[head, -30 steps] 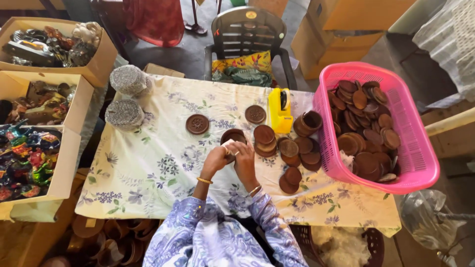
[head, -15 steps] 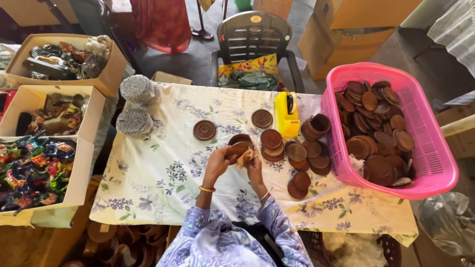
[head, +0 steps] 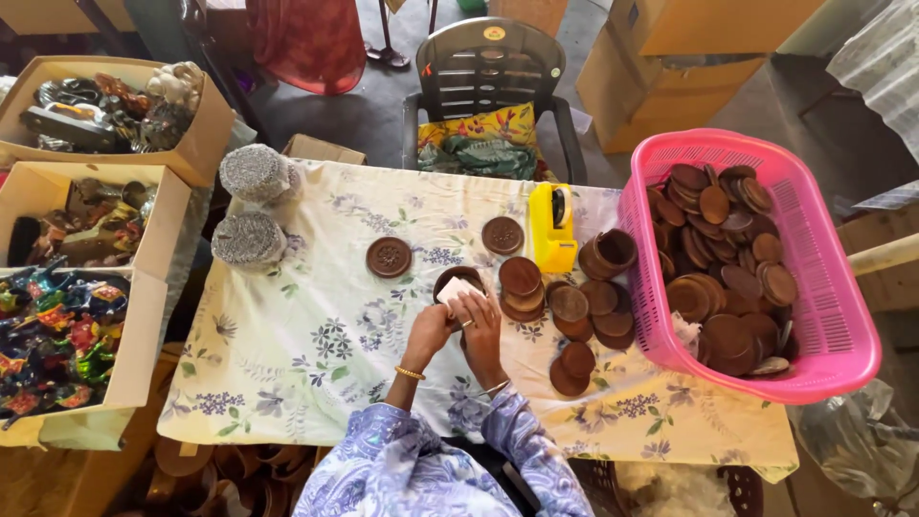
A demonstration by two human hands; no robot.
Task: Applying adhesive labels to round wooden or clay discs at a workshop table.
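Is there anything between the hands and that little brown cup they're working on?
Nothing visible. Both the left hand and right hand are already at the brown cup, with a pale piece at its mouth. The stacked brown discs lie beside it, to the right.

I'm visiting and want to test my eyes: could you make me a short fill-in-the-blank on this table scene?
1. The basket full of brown discs is coloured ____.
2. The tape dispenser beside the stacked discs is coloured ____.
3. Both hands, left hand and right hand, hold a small brown ____ with pale material in it.
4. Beyond the table stands a dark plastic ____.

Missing words: pink; yellow; bowl; chair
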